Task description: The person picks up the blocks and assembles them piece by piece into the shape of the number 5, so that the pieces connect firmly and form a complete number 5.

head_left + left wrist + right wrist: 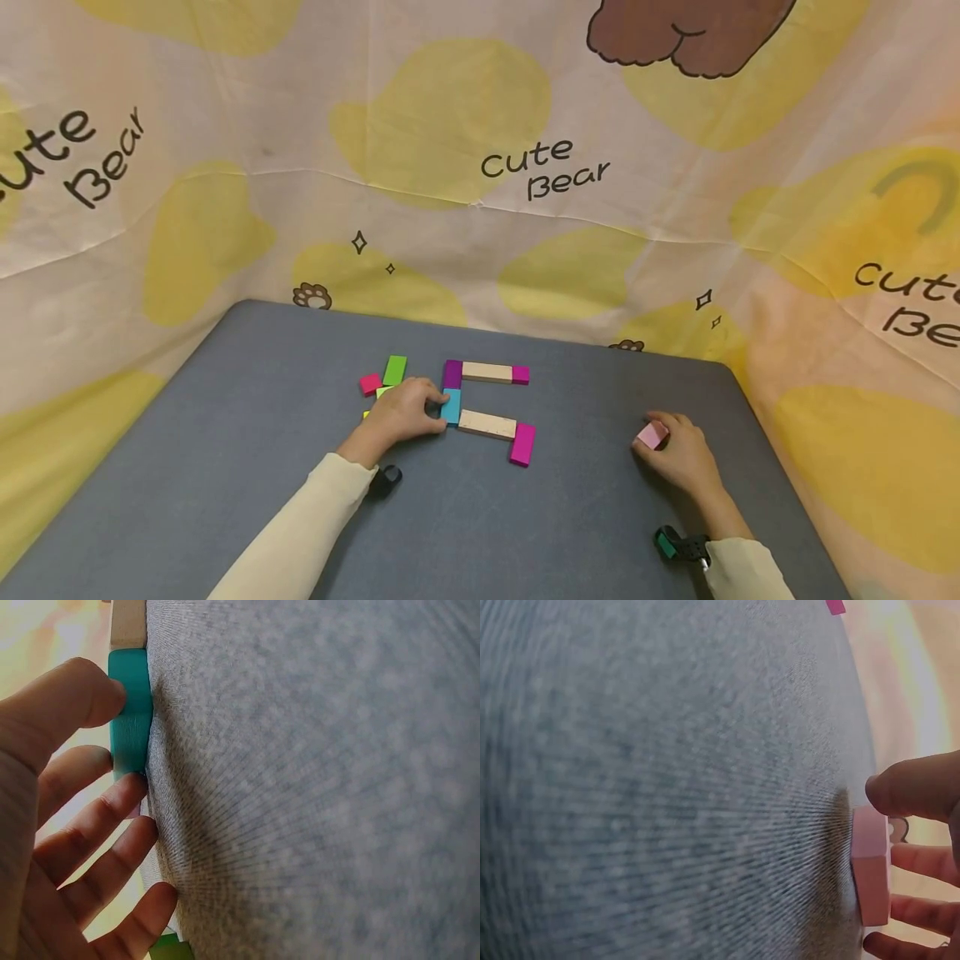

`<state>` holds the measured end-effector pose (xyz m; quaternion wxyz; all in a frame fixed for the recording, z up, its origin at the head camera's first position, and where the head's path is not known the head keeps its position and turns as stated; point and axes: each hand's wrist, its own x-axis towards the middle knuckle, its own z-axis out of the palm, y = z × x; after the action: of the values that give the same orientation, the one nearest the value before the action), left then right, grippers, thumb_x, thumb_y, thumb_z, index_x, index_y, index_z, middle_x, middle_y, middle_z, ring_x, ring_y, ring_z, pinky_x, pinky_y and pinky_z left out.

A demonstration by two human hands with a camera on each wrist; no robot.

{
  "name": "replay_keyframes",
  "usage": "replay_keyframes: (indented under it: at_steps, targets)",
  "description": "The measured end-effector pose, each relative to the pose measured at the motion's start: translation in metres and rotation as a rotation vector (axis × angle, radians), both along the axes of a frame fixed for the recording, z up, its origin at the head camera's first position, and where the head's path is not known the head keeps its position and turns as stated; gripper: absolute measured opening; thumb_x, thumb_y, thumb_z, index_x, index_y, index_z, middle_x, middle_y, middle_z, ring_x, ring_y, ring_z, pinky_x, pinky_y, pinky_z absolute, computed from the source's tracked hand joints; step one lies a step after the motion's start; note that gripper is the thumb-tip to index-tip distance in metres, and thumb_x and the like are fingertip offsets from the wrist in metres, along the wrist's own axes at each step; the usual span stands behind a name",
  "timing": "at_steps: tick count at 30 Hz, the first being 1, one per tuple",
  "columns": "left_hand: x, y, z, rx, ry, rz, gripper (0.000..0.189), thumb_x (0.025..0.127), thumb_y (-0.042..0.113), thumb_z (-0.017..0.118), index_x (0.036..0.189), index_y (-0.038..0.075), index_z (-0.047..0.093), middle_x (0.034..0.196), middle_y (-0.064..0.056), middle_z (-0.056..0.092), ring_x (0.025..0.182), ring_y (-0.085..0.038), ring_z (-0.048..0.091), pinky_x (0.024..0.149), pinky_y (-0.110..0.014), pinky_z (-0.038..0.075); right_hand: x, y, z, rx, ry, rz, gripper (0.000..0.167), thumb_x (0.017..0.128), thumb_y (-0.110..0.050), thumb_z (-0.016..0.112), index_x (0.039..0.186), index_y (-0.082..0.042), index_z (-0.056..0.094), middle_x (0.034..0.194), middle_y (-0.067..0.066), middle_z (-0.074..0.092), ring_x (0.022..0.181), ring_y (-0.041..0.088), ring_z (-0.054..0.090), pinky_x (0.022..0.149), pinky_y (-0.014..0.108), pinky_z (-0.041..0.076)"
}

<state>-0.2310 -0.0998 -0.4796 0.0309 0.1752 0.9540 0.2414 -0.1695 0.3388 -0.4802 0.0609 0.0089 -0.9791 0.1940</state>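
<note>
My left hand (405, 410) touches the left side of a blue block (452, 407) with thumb and index fingertips; in the left wrist view the block looks teal (133, 720) and the other fingers are spread beside it. A purple block (453, 374) adjoins its far end. Two pale wooden strips (487, 424) run rightward, one ending at a magenta block (522, 445), the farther one at a small magenta block (521, 375). Away to the right, my right hand (684, 454) holds a pink block (870, 866) between thumb and fingers, close over the table.
Left of the row lie a green block (395, 370), a red block (371, 384) and yellowish blocks partly hidden by the left hand. The grey table (585, 517) ends at a printed cloth (480, 275) behind and at both sides.
</note>
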Motion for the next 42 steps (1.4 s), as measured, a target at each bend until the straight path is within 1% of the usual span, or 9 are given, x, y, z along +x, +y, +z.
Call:
replay_keyframes:
  at_steps: [4,10,21,28,31,35,42]
  targets:
    - [0.001,0.0,0.0,0.003,-0.006,0.001,0.044,0.072,0.03,0.079,0.114,0.017,0.073,0.1,0.004,0.068,0.087,-0.01,0.059,0.072,-0.029,0.05,0.002,0.001,-0.001,0.0,0.013,0.001,0.055,0.08,-0.033,0.073,0.124,-0.003,0.06,0.124,0.031,0.055,0.109,0.051,0.051,0.083,0.062,0.044]
    - [0.001,0.001,-0.002,0.009,-0.004,0.004,0.043,0.072,0.03,0.08,0.112,0.017,0.074,0.101,0.004,0.069,0.089,-0.011,0.061,0.074,-0.03,0.051,0.003,0.001,-0.001,-0.007,0.037,-0.005,0.051,0.08,-0.028,0.073,0.121,0.0,0.061,0.121,0.029,0.057,0.107,0.048,0.053,0.082,0.059,0.045]
    - [0.001,0.0,-0.001,0.003,0.005,-0.006,0.043,0.072,0.03,0.079,0.113,0.017,0.074,0.1,0.004,0.069,0.087,-0.01,0.06,0.071,-0.028,0.051,0.003,-0.007,-0.001,-0.021,0.043,-0.001,0.052,0.079,-0.027,0.075,0.121,0.001,0.062,0.119,0.028,0.059,0.106,0.044,0.055,0.082,0.057,0.046]
    - [-0.001,0.0,-0.002,0.0,0.008,-0.009,0.043,0.072,0.029,0.079,0.113,0.017,0.073,0.099,0.004,0.069,0.087,-0.009,0.059,0.071,-0.028,0.05,0.003,-0.02,-0.001,-0.049,0.065,0.03,0.052,0.078,-0.026,0.076,0.121,-0.001,0.063,0.121,0.026,0.059,0.11,0.045,0.053,0.087,0.06,0.044]
    - [-0.001,0.0,-0.003,-0.001,0.01,-0.01,0.044,0.072,0.029,0.079,0.113,0.017,0.074,0.099,0.005,0.068,0.086,-0.009,0.059,0.07,-0.028,0.05,0.002,-0.027,0.0,-0.064,0.079,0.044,0.051,0.077,-0.026,0.077,0.12,-0.002,0.063,0.121,0.025,0.059,0.111,0.044,0.053,0.087,0.059,0.044]
    - [-0.002,0.0,-0.003,-0.006,0.01,-0.012,0.044,0.072,0.03,0.079,0.113,0.017,0.074,0.099,0.004,0.068,0.086,-0.01,0.059,0.07,-0.028,0.05,0.004,-0.039,0.002,-0.077,0.098,0.065,0.05,0.076,-0.025,0.078,0.118,-0.003,0.065,0.119,0.022,0.061,0.108,0.041,0.054,0.085,0.055,0.046]
    - [-0.002,-0.001,-0.002,-0.006,0.022,-0.015,0.043,0.071,0.029,0.078,0.112,0.017,0.074,0.1,0.003,0.069,0.088,-0.011,0.06,0.072,-0.028,0.051,0.009,-0.064,0.01,-0.088,0.15,0.128,0.049,0.072,-0.022,0.082,0.114,-0.003,0.067,0.113,0.018,0.064,0.103,0.038,0.057,0.082,0.053,0.047]
